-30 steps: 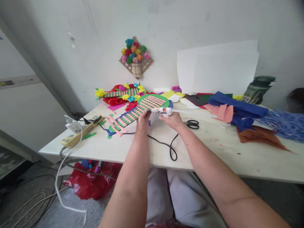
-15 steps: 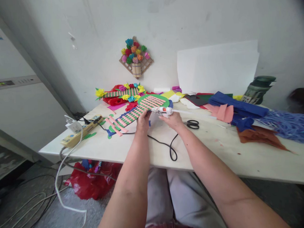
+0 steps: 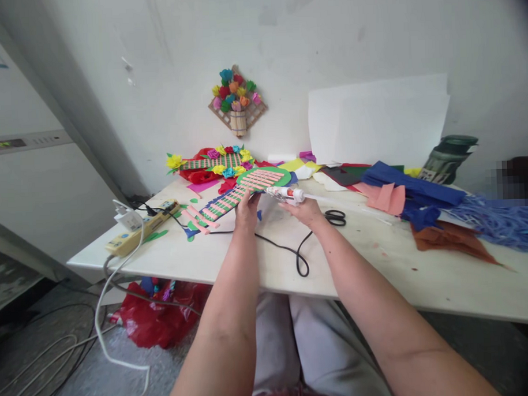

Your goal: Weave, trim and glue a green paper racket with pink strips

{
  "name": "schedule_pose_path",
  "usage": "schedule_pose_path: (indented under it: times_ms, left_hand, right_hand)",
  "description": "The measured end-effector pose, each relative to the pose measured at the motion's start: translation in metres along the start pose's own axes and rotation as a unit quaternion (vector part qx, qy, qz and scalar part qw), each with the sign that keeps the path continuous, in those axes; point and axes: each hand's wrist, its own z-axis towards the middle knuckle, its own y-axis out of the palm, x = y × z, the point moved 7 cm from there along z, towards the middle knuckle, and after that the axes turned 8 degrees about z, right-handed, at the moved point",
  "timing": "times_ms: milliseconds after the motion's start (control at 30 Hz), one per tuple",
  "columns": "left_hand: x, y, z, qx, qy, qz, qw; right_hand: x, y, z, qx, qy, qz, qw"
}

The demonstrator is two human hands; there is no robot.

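My left hand (image 3: pixel 247 210) grips the near edge of a green paper craft panel (image 3: pixel 282 176) woven with pink strips, its round end at the back right and its narrow end at the front left. Several pink strips (image 3: pixel 195 219) stick out loosely at the narrow end. In my right hand (image 3: pixel 305 211) is a white glue gun (image 3: pixel 285 194), its nozzle pointing left at the panel's edge, close to my left hand. A long pale glue stick (image 3: pixel 333 199) comes out of its back. The fingertips of both hands are partly hidden.
Black-handled scissors (image 3: pixel 335 218) lie right of my right hand. A black cord (image 3: pixel 283 247) loops across the table from a power strip (image 3: pixel 135 230). Behind sits a flower-trimmed panel (image 3: pixel 211 162). Blue folded paper (image 3: pixel 413 183), blue shreds (image 3: pixel 498 218) and a green bottle (image 3: pixel 448 160) are at right.
The panel has tilted and shifted slightly left. The glue gun has moved a little right and down with my right hand. Both hands keep their hold.
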Motion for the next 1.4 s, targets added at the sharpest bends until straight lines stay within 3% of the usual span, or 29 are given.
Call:
schedule_pose_path:
  times_ms: [700, 967, 1133, 1233, 1400]
  left_hand:
    - [0.001, 0.002, -0.001, -0.007, -0.002, 0.020, 1.000]
    - [0.019, -0.011, 0.006, 0.058, 0.056, 0.001, 0.997]
    - [0.032, -0.011, 0.009, 0.072, 0.071, 0.013, 0.995]
    - [0.037, -0.013, 0.010, 0.076, 0.077, 0.010, 0.994]
    - [0.050, -0.011, 0.013, 0.050, 0.105, -0.011, 0.993]
  right_hand:
    - [0.009, 0.003, 0.001, 0.015, 0.030, 0.008, 0.999]
    - [0.011, -0.014, 0.003, 0.056, 0.053, 0.023, 0.997]
    - [0.019, -0.030, 0.003, 0.089, 0.087, -0.084, 0.989]
    - [0.022, -0.021, 0.005, 0.027, 0.095, -0.176, 0.979]
    - [0.015, 0.018, 0.010, -0.107, 0.039, -0.240, 0.964]
